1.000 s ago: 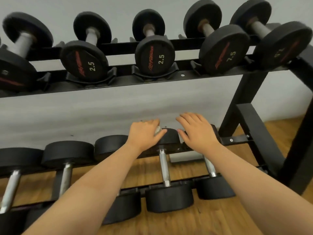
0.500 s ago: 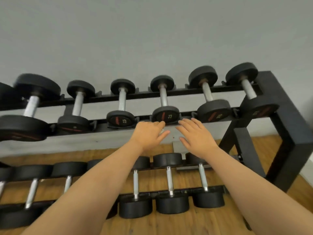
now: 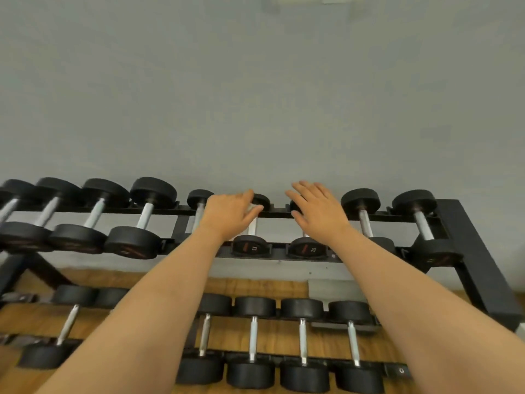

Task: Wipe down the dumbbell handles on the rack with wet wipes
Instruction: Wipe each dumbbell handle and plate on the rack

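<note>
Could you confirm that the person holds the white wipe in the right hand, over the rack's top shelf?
Not quite: the head view shows the wipe pinched in the left hand; the right hand has spread fingers and holds nothing. Both are over the rack's top shelf.

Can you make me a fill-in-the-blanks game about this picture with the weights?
The left hand holds a white wipe over the ___ shelf of the dumbbell rack.
The right hand holds ___.
The floor under the rack is ___.
Missing words: top; nothing; wooden.
</note>
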`<state>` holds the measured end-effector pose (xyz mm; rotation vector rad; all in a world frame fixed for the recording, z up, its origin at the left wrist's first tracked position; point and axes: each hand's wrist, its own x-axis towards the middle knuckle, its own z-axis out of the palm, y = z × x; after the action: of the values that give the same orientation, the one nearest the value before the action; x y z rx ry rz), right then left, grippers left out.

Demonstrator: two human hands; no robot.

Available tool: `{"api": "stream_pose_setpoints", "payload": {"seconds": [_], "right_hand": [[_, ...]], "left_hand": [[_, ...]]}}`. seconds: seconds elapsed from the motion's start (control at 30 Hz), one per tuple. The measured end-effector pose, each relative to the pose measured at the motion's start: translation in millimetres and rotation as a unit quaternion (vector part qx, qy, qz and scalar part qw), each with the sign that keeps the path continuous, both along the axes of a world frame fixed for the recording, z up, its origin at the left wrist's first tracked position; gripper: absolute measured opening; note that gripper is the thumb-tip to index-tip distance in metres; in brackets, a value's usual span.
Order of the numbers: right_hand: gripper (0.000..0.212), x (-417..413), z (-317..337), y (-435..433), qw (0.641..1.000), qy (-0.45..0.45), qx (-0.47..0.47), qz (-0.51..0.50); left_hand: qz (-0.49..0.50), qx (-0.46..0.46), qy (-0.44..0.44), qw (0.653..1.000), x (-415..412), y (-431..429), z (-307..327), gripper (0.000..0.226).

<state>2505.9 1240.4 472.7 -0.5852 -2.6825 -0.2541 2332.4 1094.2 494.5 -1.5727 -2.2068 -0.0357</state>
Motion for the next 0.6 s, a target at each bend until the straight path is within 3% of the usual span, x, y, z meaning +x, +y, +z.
{"api": "stream_pose_setpoints", "payload": {"seconds": [0.6], "right_hand": [[0.052,-302,7,-193,0.988,-0.019,-0.047,0.148]], "left_hand": [[0.162,-0.015,-0.032,0.986,-240,-228,-14,0.048]]}}
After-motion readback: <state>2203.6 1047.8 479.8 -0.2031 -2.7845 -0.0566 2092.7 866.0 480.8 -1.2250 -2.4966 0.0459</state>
